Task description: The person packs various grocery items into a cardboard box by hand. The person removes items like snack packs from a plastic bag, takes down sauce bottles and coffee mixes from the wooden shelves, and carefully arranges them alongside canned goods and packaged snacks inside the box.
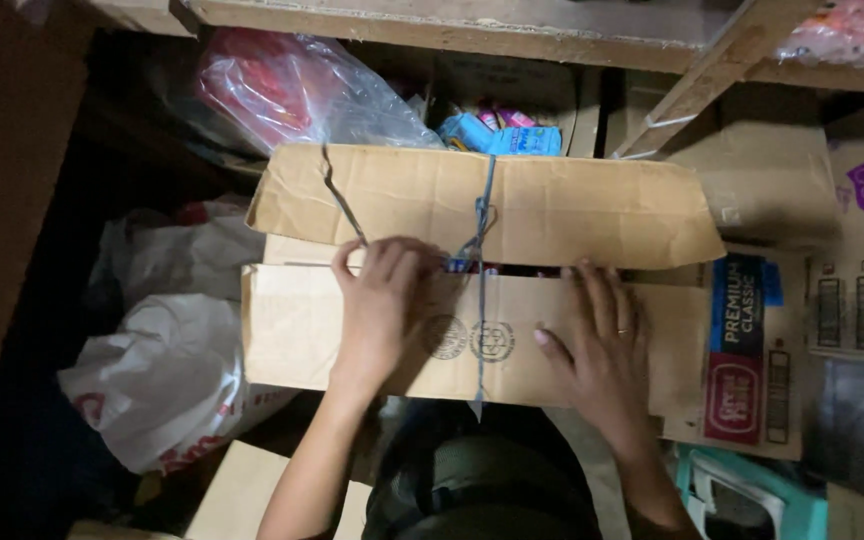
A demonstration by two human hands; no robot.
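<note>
A brown cardboard box [572, 210] sits in front of me, its flaps nearly closed and a thin grey string [483, 225] tied across its middle. My left hand [384, 300] rests on the near flap with its fingertips hooked over the flap's edge at the gap, close to the string's knot. My right hand [602, 340], with a ring on one finger, lies flat on the near flap to the right, fingers reaching the gap. Whether either hand pinches the string is unclear.
White plastic bags [167, 375] lie at the left. A clear bag with red contents [282, 90] and small blue packets [497, 135] sit behind the box under a wooden shelf [472, 25]. Printed cartons [752, 340] stand at the right, a teal plastic stool [752, 495] below them.
</note>
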